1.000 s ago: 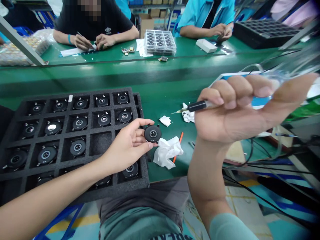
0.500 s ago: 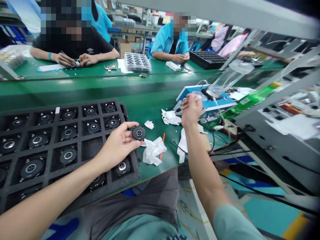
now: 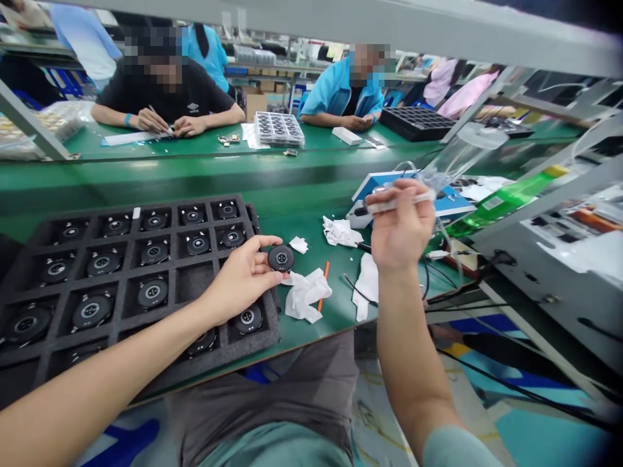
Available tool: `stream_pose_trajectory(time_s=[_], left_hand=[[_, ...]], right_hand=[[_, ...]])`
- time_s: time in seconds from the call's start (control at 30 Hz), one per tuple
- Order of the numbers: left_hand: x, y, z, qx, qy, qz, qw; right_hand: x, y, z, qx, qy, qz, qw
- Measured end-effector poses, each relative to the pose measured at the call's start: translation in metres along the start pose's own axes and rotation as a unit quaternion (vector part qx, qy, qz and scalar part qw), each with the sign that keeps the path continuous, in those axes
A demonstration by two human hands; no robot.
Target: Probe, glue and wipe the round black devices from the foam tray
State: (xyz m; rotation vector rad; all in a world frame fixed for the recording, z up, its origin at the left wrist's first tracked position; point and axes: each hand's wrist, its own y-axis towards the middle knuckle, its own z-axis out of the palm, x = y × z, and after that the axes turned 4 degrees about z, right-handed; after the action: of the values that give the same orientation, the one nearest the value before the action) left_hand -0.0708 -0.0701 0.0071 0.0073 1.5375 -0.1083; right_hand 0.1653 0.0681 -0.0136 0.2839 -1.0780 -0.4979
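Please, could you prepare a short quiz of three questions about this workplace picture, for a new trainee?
1. What does the left hand hold?
A) an orange stick
B) a round black disc
C) a crumpled white tissue

2. True or false: every visible compartment of the foam tray holds a disc.

3. Fill in the missing word: the slim pale tube is in the person's ____ hand.

Key: 1. B; 2. false; 3. right.

No text can be read: the white diamond emblem (image 3: 193, 106) on a black short-sleeved T-shirt (image 3: 207, 91), upper left, and the pale label (image 3: 492, 202) on a green plastic bottle (image 3: 518, 193), right, are too small
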Motion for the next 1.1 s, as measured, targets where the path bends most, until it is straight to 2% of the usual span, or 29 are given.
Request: stream_pose_trajectory(time_s=[0.07,0.13,0.2,0.27,0.43,0.67,0.9,1.1], left_hand=[[0.001,0.000,0.000,-0.004,0.003,0.000,1.000],[0.001,0.000,0.001,-0.006,0.003,-0.005,1.000],[0.001,0.000,0.001,-0.007,-0.003,-0.015,1.000],[0.001,0.000,0.001,-0.009,-0.014,-0.026,1.000],[0.004,0.001,0.000,0.004,-0.029,-0.034,0.999],[0.004,0.001,0.000,0.009,-0.012,-0.045,0.999],[0.003,0.002,0.001,0.008,-0.014,-0.046,0.999],[0.002,0.001,0.002,0.005,-0.015,-0.049,0.999]], right_hand=[[0.024,-0.006,0.029,0.031,0.147,0.010,0.989],[0.041,-0.012,0.055,0.077,0.240,0.063,0.966],[0.046,-0.017,0.075,0.127,0.293,0.113,0.941],[0.041,-0.022,0.085,0.173,0.315,0.148,0.921],[0.018,-0.031,0.081,0.239,0.347,0.203,0.884],[0.008,-0.031,0.070,0.280,0.386,0.215,0.852],[0.005,-0.031,0.070,0.299,0.354,0.225,0.857],[0.003,-0.029,0.070,0.318,0.361,0.224,0.848]])
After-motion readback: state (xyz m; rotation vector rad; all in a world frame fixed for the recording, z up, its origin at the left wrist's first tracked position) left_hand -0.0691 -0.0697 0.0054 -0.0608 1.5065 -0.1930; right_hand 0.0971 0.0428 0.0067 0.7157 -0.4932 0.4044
